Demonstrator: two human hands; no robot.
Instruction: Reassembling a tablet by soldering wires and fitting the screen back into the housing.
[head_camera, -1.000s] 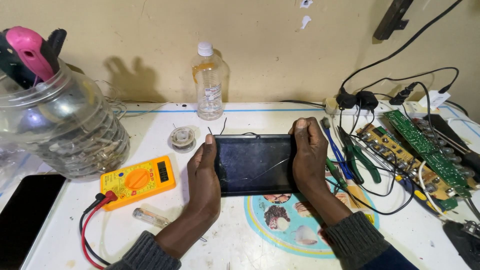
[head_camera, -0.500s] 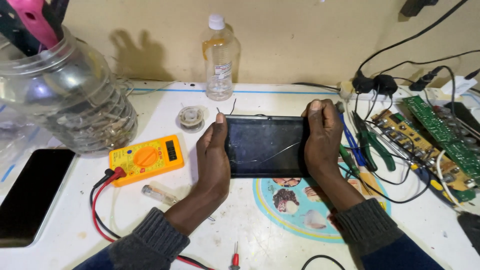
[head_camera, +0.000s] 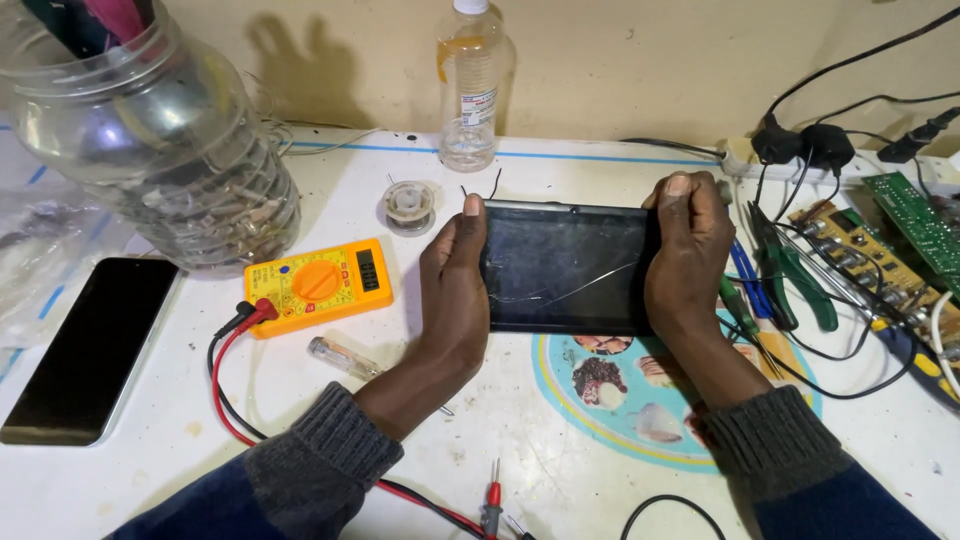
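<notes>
While both hands grip its short ends, the tablet (head_camera: 565, 268) lies just above the middle of the white bench (head_camera: 560, 440), screen up, with its long axis running from 9 to 3 o'clock. A pale crack crosses the dark glass. The left hand (head_camera: 455, 285) wraps the 9 o'clock end, thumb along the top corner and fingers curled behind the edge. The right hand (head_camera: 688, 262) clasps the 3 o'clock end the same way, thumb up on the far corner. Whether the tablet rests on the bench or is lifted slightly off it cannot be told.

At 9 o'clock from the tablet sits a yellow multimeter (head_camera: 320, 285), its red and black leads (head_camera: 228, 385) trailing toward 7 o'clock. A clear-handled screwdriver (head_camera: 340, 355) lies just below it. Farther toward 9 o'clock a black phone (head_camera: 90, 345) lies flat, and a large clear plastic jar (head_camera: 150, 140) stands at 10 o'clock. A clear plastic bottle (head_camera: 472, 85) stands at 12 o'clock, a small solder spool (head_camera: 409, 205) near it. Green-handled pliers (head_camera: 790, 265) and circuit boards (head_camera: 880, 260) lie at 3 o'clock. A round picture sticker (head_camera: 640, 410) shows at 6 o'clock.
</notes>
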